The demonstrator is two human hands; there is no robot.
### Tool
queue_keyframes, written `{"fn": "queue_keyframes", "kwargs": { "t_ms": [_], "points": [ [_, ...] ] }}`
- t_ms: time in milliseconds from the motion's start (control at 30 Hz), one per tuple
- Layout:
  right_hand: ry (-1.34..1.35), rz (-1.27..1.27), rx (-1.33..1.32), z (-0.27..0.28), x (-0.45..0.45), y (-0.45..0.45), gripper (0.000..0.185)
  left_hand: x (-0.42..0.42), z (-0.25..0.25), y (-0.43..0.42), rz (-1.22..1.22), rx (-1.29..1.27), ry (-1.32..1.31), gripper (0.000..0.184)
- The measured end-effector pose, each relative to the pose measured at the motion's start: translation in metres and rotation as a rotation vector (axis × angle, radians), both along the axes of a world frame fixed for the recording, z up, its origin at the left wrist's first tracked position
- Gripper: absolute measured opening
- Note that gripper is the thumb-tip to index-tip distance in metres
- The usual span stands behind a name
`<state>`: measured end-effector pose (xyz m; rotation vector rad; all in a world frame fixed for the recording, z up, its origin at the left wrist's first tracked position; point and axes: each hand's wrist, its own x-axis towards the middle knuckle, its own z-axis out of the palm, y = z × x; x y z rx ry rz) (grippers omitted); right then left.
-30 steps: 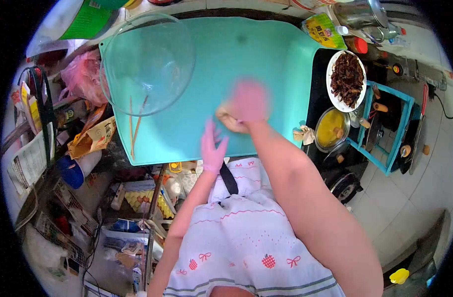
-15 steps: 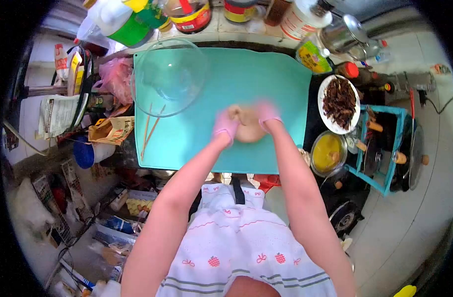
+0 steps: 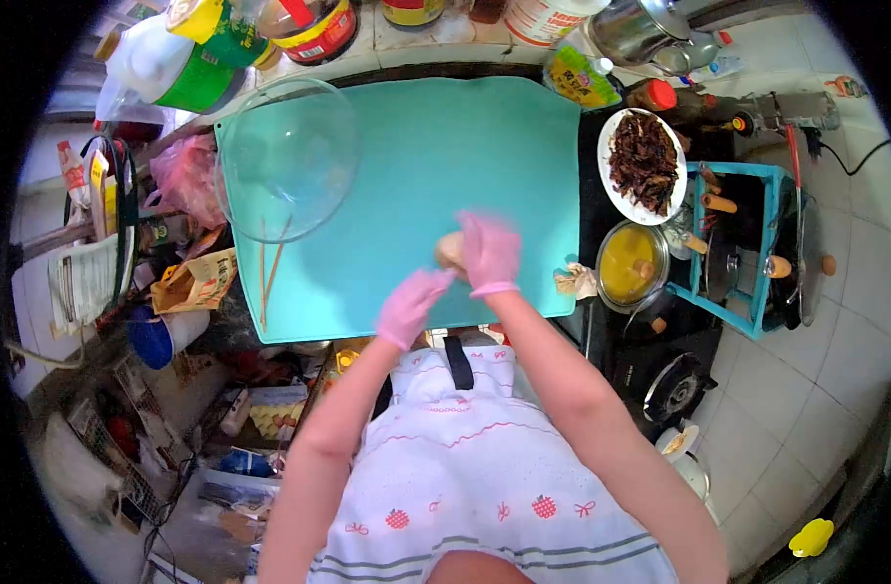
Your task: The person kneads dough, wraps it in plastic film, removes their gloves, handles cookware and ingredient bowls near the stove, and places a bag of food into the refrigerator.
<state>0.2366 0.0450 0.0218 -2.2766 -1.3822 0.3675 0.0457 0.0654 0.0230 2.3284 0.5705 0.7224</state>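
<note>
A pale lump of dough (image 3: 449,250) lies on the turquoise mat (image 3: 416,146), mostly covered by my hands. My right hand (image 3: 490,255), in a pink glove and slightly blurred, is wrapped over the dough from the right. In a matching glove, my left hand (image 3: 411,308) has its fingers drawn together at the dough's lower left edge. A large clear glass bowl (image 3: 288,161) stands at the mat's upper left. Just below it, two wooden chopsticks (image 3: 270,268) lie on the mat.
At right are a white plate (image 3: 607,175) of dark brown strips, a metal bowl (image 3: 603,282) of yellow liquid, a blue rack (image 3: 754,310) and a gas burner (image 3: 677,387). Bottles and jars line the back ledge. A pink plastic bag (image 3: 187,175) lies left of the mat.
My hands have come from either side of the dough to closer together, the right now over it, the left lower. The dough shows less. The whole view has shifted.
</note>
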Motion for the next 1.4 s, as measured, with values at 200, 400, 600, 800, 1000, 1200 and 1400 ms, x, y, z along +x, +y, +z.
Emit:
{"fn": "queue_keyframes", "kwargs": {
  "t_ms": [200, 400, 600, 800, 1000, 1200, 1400],
  "points": [
    [0.007, 0.074, -0.482, 0.023, -0.014, 0.042, 0.038, -0.052, -0.005, -0.022, 0.305, -0.221, 0.124, 0.052],
    [-0.137, -0.010, -0.175, -0.016, 0.003, 0.070, 0.039, -0.001, -0.002, 0.008, 0.492, -0.244, 0.225, 0.042],
    [-0.125, -0.012, -0.091, -0.024, 0.022, 0.098, 0.041, 0.068, -0.013, 0.039, 0.731, -0.737, 0.102, 0.053],
    [0.092, 0.053, -0.030, -0.071, 0.076, 0.109, 0.032, 0.091, -0.025, 0.065, 0.589, -0.962, 0.083, 0.050],
    [0.590, -0.201, -0.001, -0.055, 0.098, 0.001, 0.038, 0.122, -0.020, 0.096, 0.435, -0.895, 0.338, 0.041],
    [0.145, -0.261, 0.051, -0.027, 0.088, -0.036, 0.038, 0.143, -0.002, 0.054, -0.036, 0.241, 0.236, 0.031],
    [0.533, 0.068, -0.154, 0.000, 0.079, 0.011, 0.040, 0.101, -0.008, 0.044, 0.129, -0.395, -0.063, 0.035]
  ]
}}
